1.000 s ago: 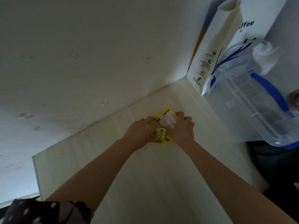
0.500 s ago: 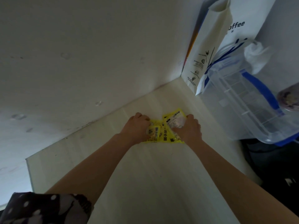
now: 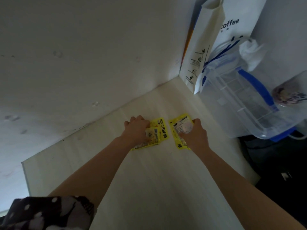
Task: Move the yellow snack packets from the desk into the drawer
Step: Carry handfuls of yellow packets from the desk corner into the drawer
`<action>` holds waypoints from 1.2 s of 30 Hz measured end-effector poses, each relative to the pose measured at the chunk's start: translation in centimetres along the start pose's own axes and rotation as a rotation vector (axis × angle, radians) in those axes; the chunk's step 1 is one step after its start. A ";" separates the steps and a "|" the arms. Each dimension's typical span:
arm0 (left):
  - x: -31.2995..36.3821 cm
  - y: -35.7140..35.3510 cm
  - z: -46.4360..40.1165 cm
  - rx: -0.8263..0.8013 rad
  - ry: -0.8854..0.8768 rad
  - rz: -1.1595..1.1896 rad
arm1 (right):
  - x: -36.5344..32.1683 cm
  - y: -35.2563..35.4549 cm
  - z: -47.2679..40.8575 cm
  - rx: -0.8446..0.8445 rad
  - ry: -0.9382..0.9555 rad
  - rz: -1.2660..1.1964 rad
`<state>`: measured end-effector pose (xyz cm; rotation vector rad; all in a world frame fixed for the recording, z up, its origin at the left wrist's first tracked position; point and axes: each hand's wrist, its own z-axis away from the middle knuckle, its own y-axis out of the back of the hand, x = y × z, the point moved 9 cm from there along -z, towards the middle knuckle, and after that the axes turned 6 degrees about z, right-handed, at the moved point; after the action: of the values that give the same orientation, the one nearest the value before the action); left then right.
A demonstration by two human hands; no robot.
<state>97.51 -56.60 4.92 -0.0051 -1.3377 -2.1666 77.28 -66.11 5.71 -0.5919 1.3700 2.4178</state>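
Note:
Yellow snack packets lie on the pale wooden desk in two small groups. My left hand presses down on the left group of packets, fingers curled over them. My right hand grips the right group of packets, whose white printed label faces up. A narrow strip of bare desk separates the two groups. No drawer is in view.
A white wall runs along the desk's far side. At the back right stands a white paper coffee bag. Beside it a clear plastic box with blue handles overhangs the desk's right edge. Dark floor lies beyond that edge.
The packets were held together in one pile between both hands. My hands have moved apart, the left going left and the right going right, splitting the pile into two groups.

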 end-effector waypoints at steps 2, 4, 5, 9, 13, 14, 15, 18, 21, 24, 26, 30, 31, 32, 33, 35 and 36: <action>0.3 0.1 0.4 0.042 -0.012 -0.008 | 0.2 0.2 0.4 0.008 0.015 -0.025; 0.4 0.1 1.1 0.080 -0.008 0.037 | 0.7 0.4 0.9 0.012 0.009 -0.061; 0.3 0.1 1.6 0.095 -0.001 0.082 | 1.0 0.5 1.3 0.013 0.003 -0.084; -0.5 -0.6 4.9 0.163 0.087 0.393 | 2.6 1.0 3.3 0.014 -0.022 -0.148; -1.7 -2.4 10.0 0.272 0.239 0.635 | 4.1 1.6 6.9 0.013 -0.018 -0.212; -2.0 -3.2 11.3 0.294 0.269 0.704 | 4.6 1.6 7.8 0.008 -0.013 -0.230; -2.2 -4.2 12.7 0.309 0.305 0.772 | 5.0 1.6 8.9 0.005 -0.005 -0.246; -2.5 -6.7 17.1 0.353 0.400 0.981 | 6.6 1.6 11.9 0.007 0.005 -0.270; -2.0 -8.9 21.4 0.397 0.483 1.148 | 8.1 1.3 15.0 0.007 0.000 -0.304; -0.9 -10.4 24.9 0.440 0.514 1.273 | 9.4 0.7 17.9 -0.003 0.018 -0.325; -0.3 -11.1 26.9 0.449 0.524 1.351 | 10.4 0.0 19.7 -0.021 0.026 -0.348; 0.4 -12.4 29.8 0.422 0.475 1.390 | 12.5 -1.2 23.2 -0.048 0.018 -0.411; 0.5 -12.6 30.2 0.410 0.463 1.372 | 13.1 -1.4 24.0 -0.055 0.007 -0.437; 0.7 -12.9 30.7 0.393 0.454 1.351 | 13.8 -1.8 24.7 -0.060 -0.007 -0.464; 0.9 -13.2 31.1 0.375 0.445 1.336 | 14.4 -2.0 25.6 -0.059 -0.023 -0.487; 1.4 -13.8 31.9 0.341 0.416 1.328 | 15.7 -2.4 27.2 -0.037 -0.048 -0.524; 1.5 -14.1 32.3 0.329 0.400 1.326 | 16.3 -2.5 28.0 -0.019 -0.059 -0.541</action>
<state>80.10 -26.33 9.85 -0.2424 -0.9573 -0.7739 58.49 -39.77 8.72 -0.7727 0.9998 1.9931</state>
